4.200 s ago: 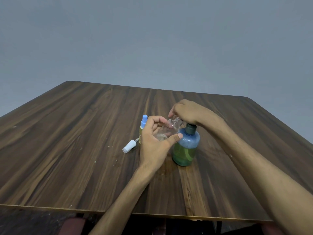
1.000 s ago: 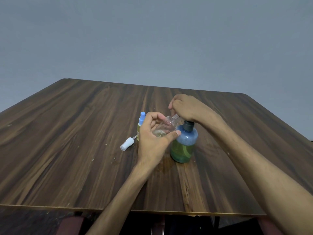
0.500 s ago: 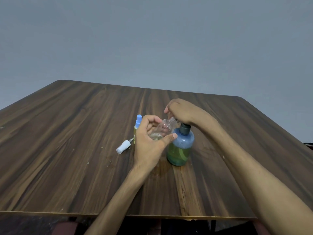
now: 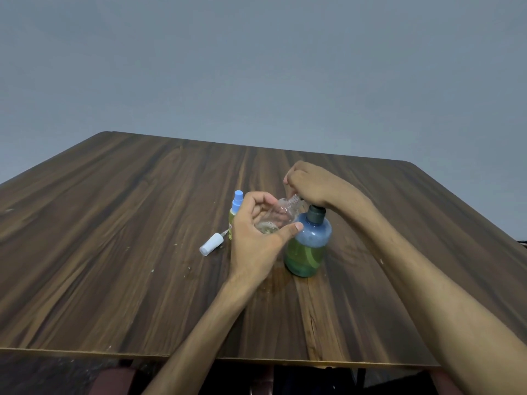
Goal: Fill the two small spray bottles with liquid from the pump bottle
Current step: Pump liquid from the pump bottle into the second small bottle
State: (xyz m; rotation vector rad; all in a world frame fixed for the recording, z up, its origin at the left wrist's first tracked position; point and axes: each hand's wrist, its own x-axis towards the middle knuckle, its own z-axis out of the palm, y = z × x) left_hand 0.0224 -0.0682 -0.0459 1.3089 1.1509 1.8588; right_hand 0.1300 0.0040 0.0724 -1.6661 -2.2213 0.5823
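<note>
1. My left hand grips the small clear plastic spray bottle, uncapped and tilted, its threaded neck pointing up to the right; a little pale liquid sits in its low end.
2. My right hand rests on top of the round blue pump bottle of green liquid, fingers curled down at the pump head (the head itself is hidden under them).
3. The second small spray bottle, yellow-filled with a light blue sprayer, stands just left of my left hand.
4. A loose white spray cap lies on the dark wood-grain table.
</note>
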